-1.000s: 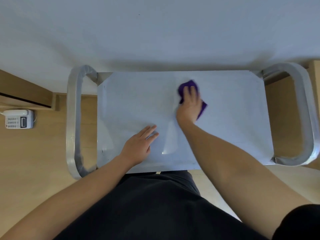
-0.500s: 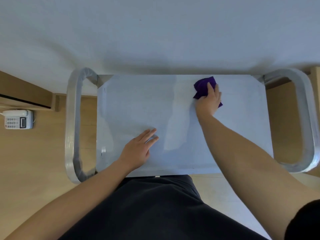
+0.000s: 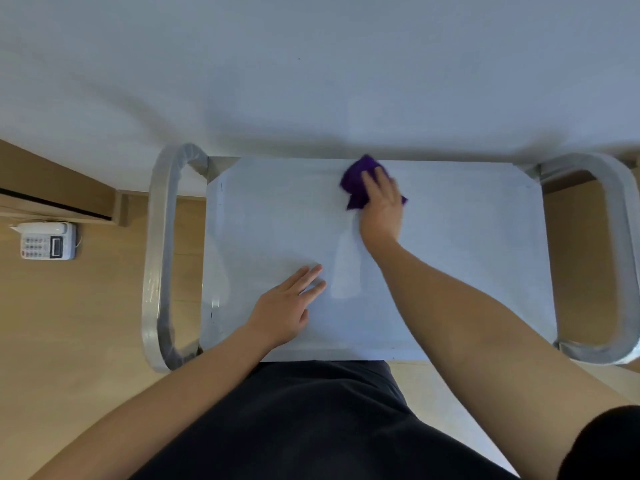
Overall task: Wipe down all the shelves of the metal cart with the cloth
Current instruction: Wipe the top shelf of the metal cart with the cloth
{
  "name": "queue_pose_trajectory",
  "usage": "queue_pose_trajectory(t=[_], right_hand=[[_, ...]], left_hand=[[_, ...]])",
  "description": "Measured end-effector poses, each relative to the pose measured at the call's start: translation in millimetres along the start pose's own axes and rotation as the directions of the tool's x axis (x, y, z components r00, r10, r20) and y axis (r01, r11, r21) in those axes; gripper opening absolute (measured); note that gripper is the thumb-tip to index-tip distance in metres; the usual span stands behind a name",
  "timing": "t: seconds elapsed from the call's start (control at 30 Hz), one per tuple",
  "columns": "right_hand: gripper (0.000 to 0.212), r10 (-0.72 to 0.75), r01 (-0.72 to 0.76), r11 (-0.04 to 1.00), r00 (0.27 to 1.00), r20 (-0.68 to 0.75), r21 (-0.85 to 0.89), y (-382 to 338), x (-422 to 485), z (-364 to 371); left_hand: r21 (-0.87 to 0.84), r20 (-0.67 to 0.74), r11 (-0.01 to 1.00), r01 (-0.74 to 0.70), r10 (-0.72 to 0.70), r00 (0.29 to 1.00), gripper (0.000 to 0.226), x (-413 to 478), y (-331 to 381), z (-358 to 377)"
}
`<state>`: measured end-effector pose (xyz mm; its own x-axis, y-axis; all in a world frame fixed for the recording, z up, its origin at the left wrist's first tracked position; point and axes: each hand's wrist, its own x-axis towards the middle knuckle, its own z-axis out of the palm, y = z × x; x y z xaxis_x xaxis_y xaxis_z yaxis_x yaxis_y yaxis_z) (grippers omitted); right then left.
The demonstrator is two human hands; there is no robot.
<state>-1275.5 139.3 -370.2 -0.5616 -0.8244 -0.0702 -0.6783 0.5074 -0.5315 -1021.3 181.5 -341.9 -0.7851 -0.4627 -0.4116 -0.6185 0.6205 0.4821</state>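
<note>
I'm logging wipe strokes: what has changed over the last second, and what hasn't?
The right hand pressing the crumpled purple cloth swept right along the top shelf of the metal cart, then back left, ending at the far edge. Nothing was taken hold of or let go. The left hand stayed flat on the shelf; the white telephone on the floor did not move.

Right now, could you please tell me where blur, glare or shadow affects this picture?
In the head view, the right hand and purple cloth are blurred, while the left hand is sharp; also in the head view, a pale sheen streaks the top shelf between the hands, and a soft shadow lies on the wall behind it.
</note>
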Motion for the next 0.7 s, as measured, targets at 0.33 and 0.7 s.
queue_pose_trajectory(t=[0.33, 0.7], right_hand=[[0.063, -0.277, 0.281, 0.959, 0.93, 0.244, 0.016, -78.3, -11.9, 41.4], [0.063, 0.228, -0.227, 0.973, 0.973, -0.034, 0.04, -20.7, 24.3, 3.9]], left_hand=[[0.016, -0.05, 1.0, -0.024, 0.024, 0.998, 0.058, 8.5, -10.0, -3.9], [0.044, -0.046, 0.999, -0.032, 0.034, 0.998, 0.056, 12.1, -11.8, -8.8]])
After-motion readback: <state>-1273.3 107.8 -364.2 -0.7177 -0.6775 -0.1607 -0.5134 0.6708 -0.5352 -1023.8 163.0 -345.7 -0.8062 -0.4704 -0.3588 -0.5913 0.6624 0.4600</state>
